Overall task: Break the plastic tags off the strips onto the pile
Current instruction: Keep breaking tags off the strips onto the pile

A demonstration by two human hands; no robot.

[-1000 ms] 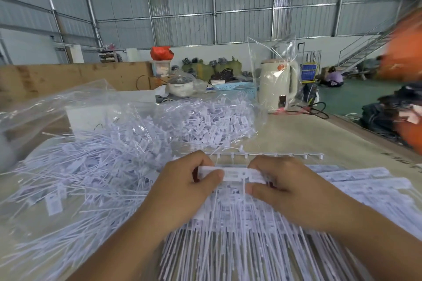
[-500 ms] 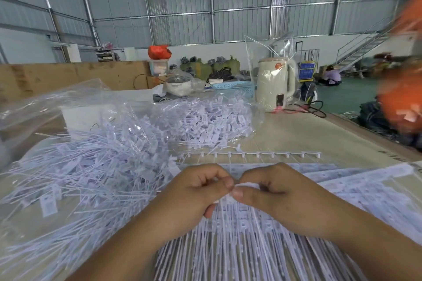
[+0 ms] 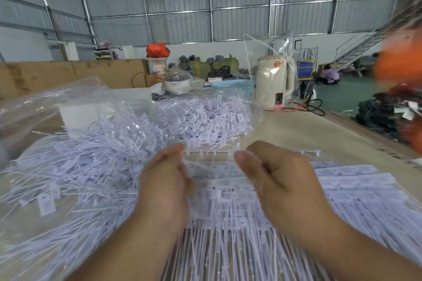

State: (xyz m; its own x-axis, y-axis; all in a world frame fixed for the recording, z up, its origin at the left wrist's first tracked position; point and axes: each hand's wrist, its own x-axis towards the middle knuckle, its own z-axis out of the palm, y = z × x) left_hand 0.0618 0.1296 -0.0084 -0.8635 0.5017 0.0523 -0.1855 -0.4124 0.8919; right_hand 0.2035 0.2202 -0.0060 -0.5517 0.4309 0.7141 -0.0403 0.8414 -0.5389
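My left hand (image 3: 164, 187) and my right hand (image 3: 283, 180) are held apart above a stack of white tag strips (image 3: 228, 248) lying in front of me. A blurred bunch of white tags (image 3: 190, 167) sits at my left hand's thumb and fingers, which pinch it. My right hand's fingers are curled and its thumb pinches a white strip piece (image 3: 237, 153). The pile of loose tags (image 3: 80, 166) spreads over the table to the left of my left hand. A bare strip runner (image 3: 205, 151) lies just beyond my hands.
A clear plastic bag of tags (image 3: 205, 118) lies behind the pile. A cream kettle (image 3: 274, 82) in a clear bag and a blue basket (image 3: 233, 86) stand at the table's far end. More flat strips (image 3: 347, 180) lie to the right, near the table edge (image 3: 356, 125).
My hands were pressed together on a tag strip; they have now pulled apart, left going left and right going right, with tags blurred between them.
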